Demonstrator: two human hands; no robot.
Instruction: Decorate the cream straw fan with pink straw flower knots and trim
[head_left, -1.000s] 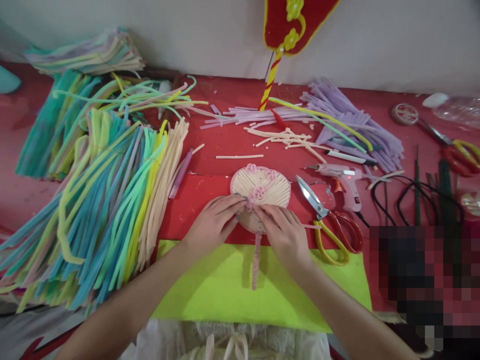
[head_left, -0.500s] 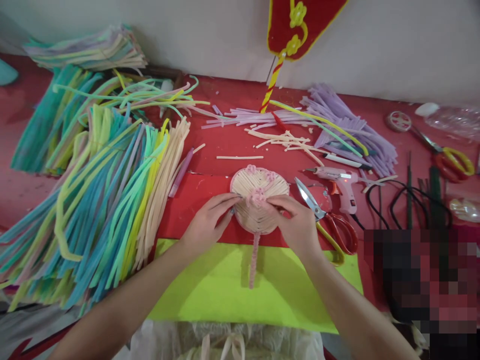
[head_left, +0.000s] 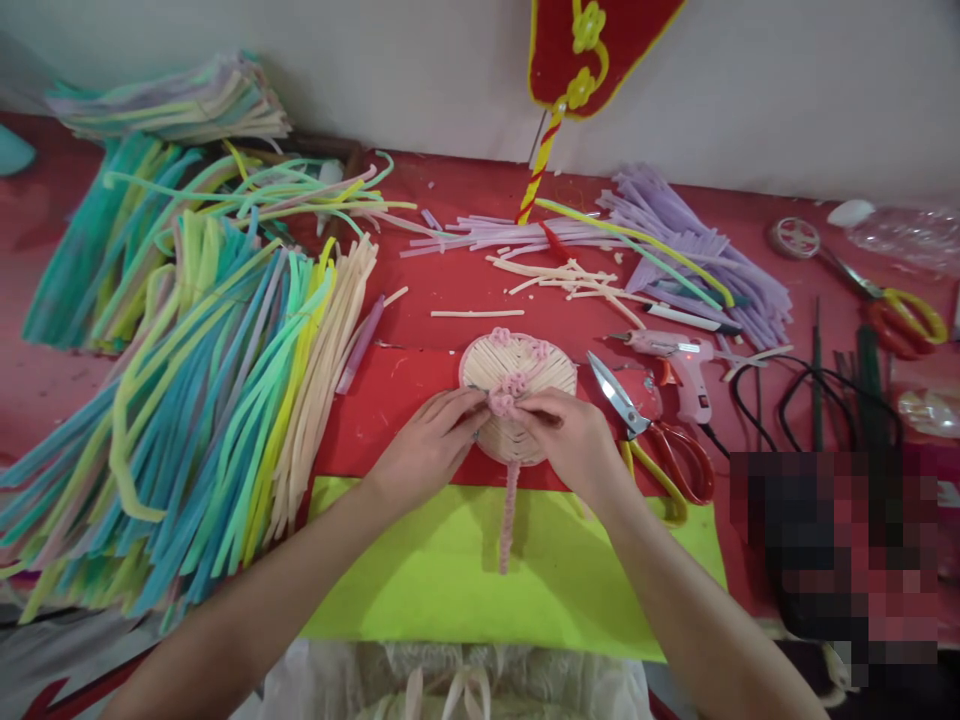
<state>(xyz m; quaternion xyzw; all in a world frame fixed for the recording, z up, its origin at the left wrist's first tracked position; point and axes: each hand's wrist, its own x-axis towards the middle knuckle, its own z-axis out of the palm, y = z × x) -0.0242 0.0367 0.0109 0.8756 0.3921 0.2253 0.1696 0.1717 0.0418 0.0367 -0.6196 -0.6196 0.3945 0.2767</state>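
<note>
A round cream fan (head_left: 555, 360) made of fuzzy pipe cleaners lies before me, its pink wrapped handle (head_left: 508, 520) pointing towards me. Small pink flowers sit at its top edge (head_left: 500, 337) and upper right (head_left: 538, 350). Over the fan's middle, a pink pipe-cleaner flower (head_left: 502, 403) is pinched between both hands. My left hand (head_left: 427, 440) grips it from the left with closed fingertips; my right hand (head_left: 574, 435) does so from the right. More pink loops (head_left: 514, 382) show just behind it. Whether the held flower touches the fan is hard to tell.
Red-handled scissors (head_left: 637, 420) lie right of the fan, with a pink glue gun (head_left: 679, 360) and its black cord beyond. Bundles of coloured pipe cleaners (head_left: 187, 400) fill the left; purple ones (head_left: 697, 260) lie at the back. A lime-green sheet (head_left: 405, 570) covers the front.
Both hands have moved slightly down and left with the pink flower, uncovering pink loops behind it. My right fingers are bent in more closely.
</note>
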